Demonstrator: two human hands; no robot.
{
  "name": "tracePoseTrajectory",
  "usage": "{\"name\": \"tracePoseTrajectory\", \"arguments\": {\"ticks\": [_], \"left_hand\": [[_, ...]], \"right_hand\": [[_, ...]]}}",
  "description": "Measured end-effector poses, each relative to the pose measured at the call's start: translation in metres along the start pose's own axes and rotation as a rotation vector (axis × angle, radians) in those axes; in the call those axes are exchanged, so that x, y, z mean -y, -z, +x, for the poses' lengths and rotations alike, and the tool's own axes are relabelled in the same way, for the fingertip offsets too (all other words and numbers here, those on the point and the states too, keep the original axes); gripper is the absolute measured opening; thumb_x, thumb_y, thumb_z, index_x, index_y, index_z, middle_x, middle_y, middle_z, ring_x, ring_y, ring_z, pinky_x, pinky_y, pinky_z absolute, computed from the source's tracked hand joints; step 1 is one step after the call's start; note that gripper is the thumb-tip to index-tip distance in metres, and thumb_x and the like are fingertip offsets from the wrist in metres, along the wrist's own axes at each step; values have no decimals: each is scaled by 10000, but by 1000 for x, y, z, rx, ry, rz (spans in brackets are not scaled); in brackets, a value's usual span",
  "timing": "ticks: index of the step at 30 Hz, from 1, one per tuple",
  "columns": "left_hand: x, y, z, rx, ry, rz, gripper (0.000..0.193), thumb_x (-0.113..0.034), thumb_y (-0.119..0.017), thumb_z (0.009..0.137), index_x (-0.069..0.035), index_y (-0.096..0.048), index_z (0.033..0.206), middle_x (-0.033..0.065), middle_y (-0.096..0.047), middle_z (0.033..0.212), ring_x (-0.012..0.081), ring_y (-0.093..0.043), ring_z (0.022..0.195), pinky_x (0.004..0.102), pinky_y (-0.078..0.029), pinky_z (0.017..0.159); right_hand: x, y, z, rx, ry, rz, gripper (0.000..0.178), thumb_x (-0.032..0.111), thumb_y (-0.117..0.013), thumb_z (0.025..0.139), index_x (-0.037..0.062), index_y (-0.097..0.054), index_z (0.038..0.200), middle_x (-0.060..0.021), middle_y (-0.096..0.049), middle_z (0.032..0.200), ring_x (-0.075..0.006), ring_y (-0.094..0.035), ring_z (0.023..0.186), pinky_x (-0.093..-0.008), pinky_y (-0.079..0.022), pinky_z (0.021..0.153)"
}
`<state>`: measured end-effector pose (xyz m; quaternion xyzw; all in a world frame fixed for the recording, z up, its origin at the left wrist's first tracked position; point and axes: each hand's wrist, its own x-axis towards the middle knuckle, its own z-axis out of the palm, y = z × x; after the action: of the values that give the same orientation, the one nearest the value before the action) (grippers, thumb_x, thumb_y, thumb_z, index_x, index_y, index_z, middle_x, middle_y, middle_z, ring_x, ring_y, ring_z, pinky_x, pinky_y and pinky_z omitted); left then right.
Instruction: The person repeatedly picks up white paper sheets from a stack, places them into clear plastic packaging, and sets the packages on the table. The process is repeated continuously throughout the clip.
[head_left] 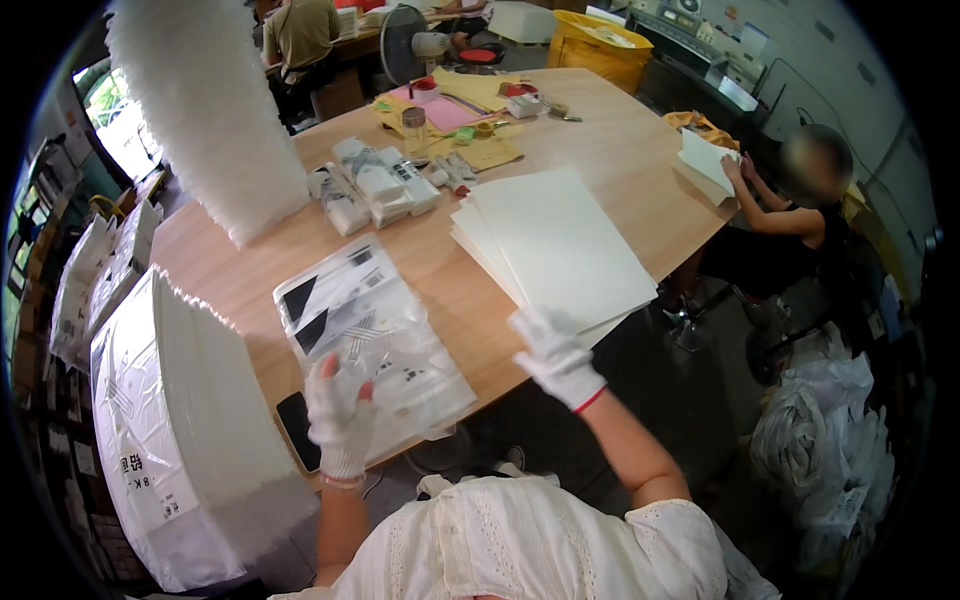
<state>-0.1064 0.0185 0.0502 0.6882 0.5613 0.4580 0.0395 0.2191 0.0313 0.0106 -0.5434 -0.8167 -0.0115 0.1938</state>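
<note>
My left hand (338, 422), in a white glove with bare fingertips showing, is over the near left part of a pile of clear printed plastic bags (400, 345). Its thumb and forefinger are apart and nothing shows between them. A dark phone (298, 430) lies just left of it at the table edge. My right hand (555, 358), in a white glove with a red cuff, reaches to the near edge of a stack of large white paper sheets (575, 235). Its fingers are spread; whether they touch the paper I cannot tell. The sheets are slightly fanned at their left side.
A tall wrapped paper stack (190, 420) stands at the left, and another tall white stack (205, 110) behind it. Small packets (375, 185) and a glass jar (414, 135) sit mid-table. A co-worker (800, 220) holds white paper at the right. Plastic bags (825, 440) heap below.
</note>
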Motion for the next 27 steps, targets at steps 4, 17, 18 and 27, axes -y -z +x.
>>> {"name": "tracePoseTrajectory", "arguments": {"ticks": [4,17,18,27], "left_hand": [[-21,11,-32,-1,98,-383,394,87,-599,707,-8,-523,1082,99,-584,960,217,-577,901,291,-443,812],[-61,-105,-49,1065,977,-1521,494,-86,-479,835,-28,-382,1315,133,-485,1277,280,-470,1170,408,-394,976],[-59,-87,-48,1033,849,-1337,517,-33,-488,780,-17,-414,1292,126,-503,1248,257,-489,1137,374,-407,950],[-95,-43,-77,772,-48,-322,666,-193,-634,646,-31,-413,1253,198,-462,1165,343,-420,1131,384,-344,969]], "right_hand": [[-62,20,-9,-41,-161,-8,881,331,-723,714,23,-228,1375,-184,-541,1079,-356,-566,908,-432,-474,786],[57,71,-53,-15,283,601,314,262,-600,782,11,-605,970,-162,-603,894,-315,-604,783,-382,-490,694],[60,80,-68,-32,207,993,331,252,-608,781,-12,-601,979,-160,-604,927,-301,-609,801,-366,-491,715],[82,-35,-101,-226,-629,1173,421,303,-421,961,0,-484,1246,-111,-534,1226,-171,-481,1152,-330,-367,990]]}}
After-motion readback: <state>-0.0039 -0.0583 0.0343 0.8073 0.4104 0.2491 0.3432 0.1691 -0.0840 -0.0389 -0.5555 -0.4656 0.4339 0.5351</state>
